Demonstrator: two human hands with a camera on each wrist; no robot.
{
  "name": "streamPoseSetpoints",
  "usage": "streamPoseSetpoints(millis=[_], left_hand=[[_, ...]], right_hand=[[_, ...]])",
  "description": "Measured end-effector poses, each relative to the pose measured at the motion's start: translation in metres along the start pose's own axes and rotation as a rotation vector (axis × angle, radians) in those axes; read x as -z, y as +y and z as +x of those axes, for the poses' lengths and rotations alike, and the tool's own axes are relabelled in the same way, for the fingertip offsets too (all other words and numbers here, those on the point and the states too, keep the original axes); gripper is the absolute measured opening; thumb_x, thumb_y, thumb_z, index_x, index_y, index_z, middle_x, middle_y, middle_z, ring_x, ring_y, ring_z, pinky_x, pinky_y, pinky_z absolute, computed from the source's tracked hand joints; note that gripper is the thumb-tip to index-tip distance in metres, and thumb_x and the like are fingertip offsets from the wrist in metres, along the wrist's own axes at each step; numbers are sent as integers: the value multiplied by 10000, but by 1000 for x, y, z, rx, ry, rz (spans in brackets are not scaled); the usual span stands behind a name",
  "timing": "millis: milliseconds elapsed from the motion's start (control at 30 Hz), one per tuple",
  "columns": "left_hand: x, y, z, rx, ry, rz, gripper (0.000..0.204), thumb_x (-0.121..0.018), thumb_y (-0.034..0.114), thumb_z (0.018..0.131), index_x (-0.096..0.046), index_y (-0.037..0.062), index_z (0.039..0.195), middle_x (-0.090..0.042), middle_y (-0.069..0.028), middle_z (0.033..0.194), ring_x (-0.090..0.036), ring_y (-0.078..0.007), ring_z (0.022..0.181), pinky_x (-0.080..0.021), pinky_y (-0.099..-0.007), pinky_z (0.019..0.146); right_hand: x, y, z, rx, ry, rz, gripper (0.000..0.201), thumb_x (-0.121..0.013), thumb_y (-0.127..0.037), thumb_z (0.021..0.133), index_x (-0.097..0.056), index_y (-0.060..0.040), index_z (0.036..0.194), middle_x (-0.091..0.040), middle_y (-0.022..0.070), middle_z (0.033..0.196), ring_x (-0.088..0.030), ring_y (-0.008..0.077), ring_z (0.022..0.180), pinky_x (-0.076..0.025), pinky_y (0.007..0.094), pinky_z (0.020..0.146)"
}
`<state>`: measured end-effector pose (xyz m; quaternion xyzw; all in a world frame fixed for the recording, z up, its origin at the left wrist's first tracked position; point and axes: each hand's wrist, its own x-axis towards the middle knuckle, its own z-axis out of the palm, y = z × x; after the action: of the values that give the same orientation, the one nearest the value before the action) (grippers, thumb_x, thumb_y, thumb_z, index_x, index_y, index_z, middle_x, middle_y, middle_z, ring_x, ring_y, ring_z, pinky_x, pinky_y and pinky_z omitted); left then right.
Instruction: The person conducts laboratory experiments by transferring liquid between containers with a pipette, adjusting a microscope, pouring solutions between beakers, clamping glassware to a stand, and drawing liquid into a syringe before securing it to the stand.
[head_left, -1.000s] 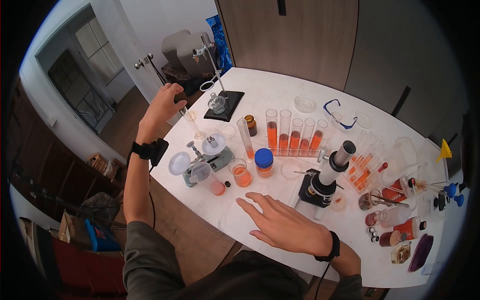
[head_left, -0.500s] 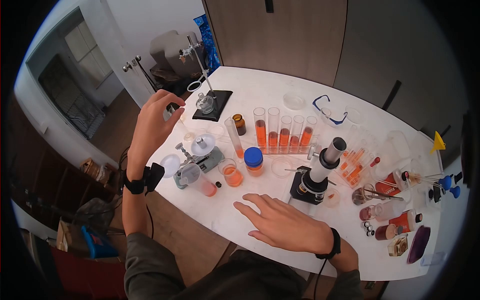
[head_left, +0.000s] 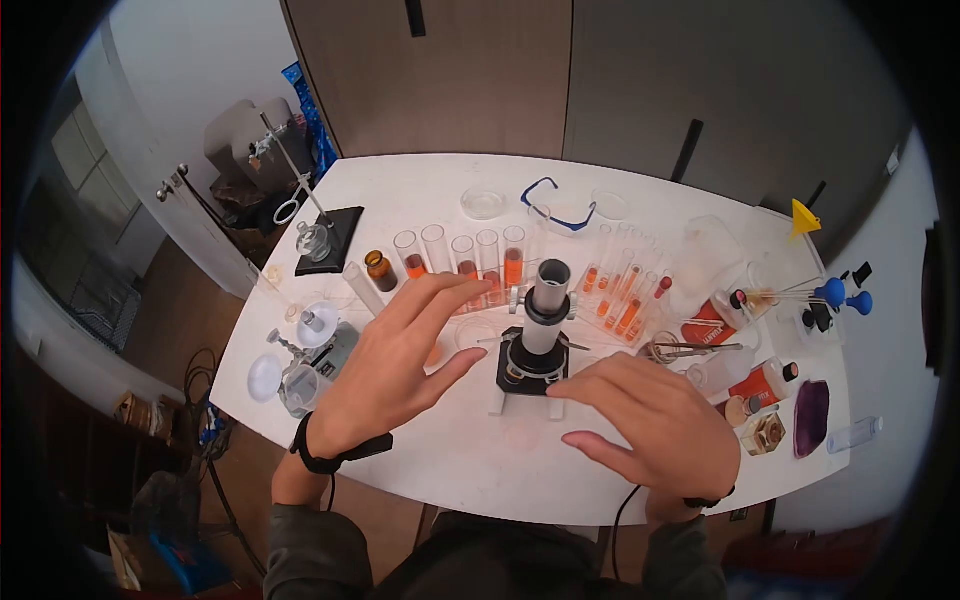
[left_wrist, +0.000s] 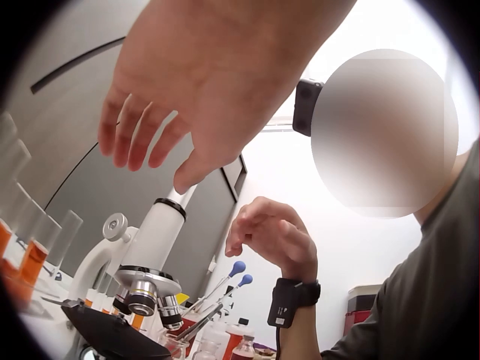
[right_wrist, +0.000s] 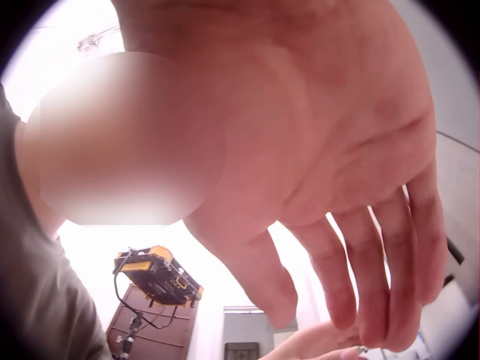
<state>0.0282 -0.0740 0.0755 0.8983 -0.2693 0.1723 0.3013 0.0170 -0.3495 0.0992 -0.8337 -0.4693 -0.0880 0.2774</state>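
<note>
Two empty hands, one on each side of the microscope

We see a white table (head_left: 450, 465) spread with laboratory ware. Above it our eye goes to the left hand (head_left: 390, 365), back uppermost, its fingers reaching away and angled to the right, the thumb held well apart and aimed at the microscope's side; in the left wrist view the fingers are slightly spread, gently bent, with nothing in them. The right hand (head_left: 655, 415) comes in from the other side, knuckles raised, fingers loosely bent and pointing left, thumb well apart from the forefinger; we find nothing in its grasp either. Between the two, a little farther off, the microscope (head_left: 545, 335) stands upright on the table. From overhead the right fingertips overlap its base, yet the left wrist view shows that hand apart from it. Behind it to the left we see a row of test tubes (head_left: 514, 262), then a brown bottle (head_left: 380, 270).
</note>
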Motion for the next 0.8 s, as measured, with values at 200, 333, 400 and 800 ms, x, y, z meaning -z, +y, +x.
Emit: streamPoseSetpoints(millis=[200,333,400,800], left_hand=[[-18,1,36,-2,-153,-59,627,-737,281,919,-481,-9,1412,-522,-211,1406,-534,-394,1263,-451,-442,1050],[-26,-6,46,-2,-342,64,614,-737,338,913,-518,-51,1333,-554,-228,1357,-558,-419,1221,-466,-450,1024],[-27,-5,51,27,-396,54,606,-736,342,912,-523,-51,1321,-570,-231,1321,-572,-429,1182,-474,-456,994],[-33,-20,53,6,-405,12,626,-760,318,895,-502,-27,1350,-562,-243,1363,-583,-438,1172,-496,-457,975]], right_hand=[[0,27,2,-287,121,-99,345,-715,-180,898,-589,9,1157,-631,155,1001,-628,340,929,-511,426,782],[-5,37,3,-310,94,-137,377,-696,-196,924,-557,4,1213,-636,170,1017,-635,348,949,-515,430,800],[-5,41,2,-306,47,-122,407,-690,-218,937,-551,-22,1265,-640,178,1034,-631,368,967,-513,436,818],[56,53,-42,-555,1099,-297,370,-687,-60,885,-630,-26,1249,-653,84,1184,-642,179,956,-501,304,767]])
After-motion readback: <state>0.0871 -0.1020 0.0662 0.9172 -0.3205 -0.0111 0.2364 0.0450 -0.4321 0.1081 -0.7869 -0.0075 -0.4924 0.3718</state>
